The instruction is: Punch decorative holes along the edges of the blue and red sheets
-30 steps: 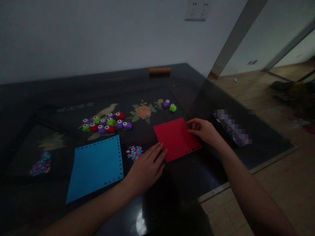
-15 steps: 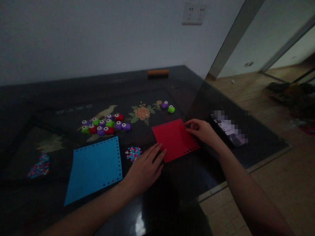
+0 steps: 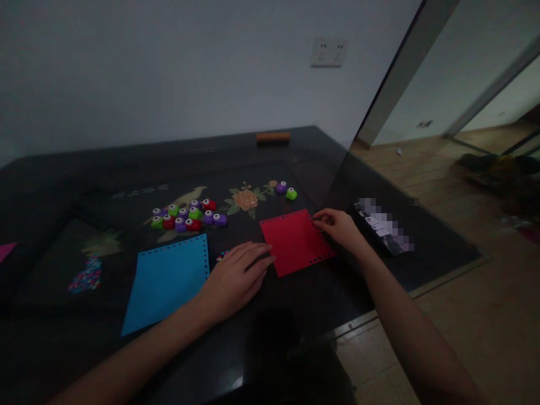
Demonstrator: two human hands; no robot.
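Note:
A square red paper sheet (image 3: 293, 244) lies on the dark table, with small punched holes along three edges. My right hand (image 3: 340, 229) pinches its right edge between thumb and fingertips. Flat and palm down, my left hand (image 3: 238, 275) has its fingers stretched toward the sheet's left edge, fingertips at or just over it. Under and behind this hand, a small pile of paper confetti (image 3: 223, 255) is mostly hidden. To the left is a blue paper sheet (image 3: 172, 278), also hole-punched along its edges and partly covered by my left forearm.
Several small hole punches (image 3: 194, 214) in purple, green and red cluster behind the blue sheet. A purple punch (image 3: 282, 187) and a green punch (image 3: 291, 194) stand apart. More confetti (image 3: 86, 275) lies left, a dark box (image 3: 382, 228) right, and a brown cylinder (image 3: 273, 137) by the wall.
My left hand has drawn back slightly to the left and now covers more of the confetti. My right hand stays at the red sheet's right edge. The view has shifted a little.

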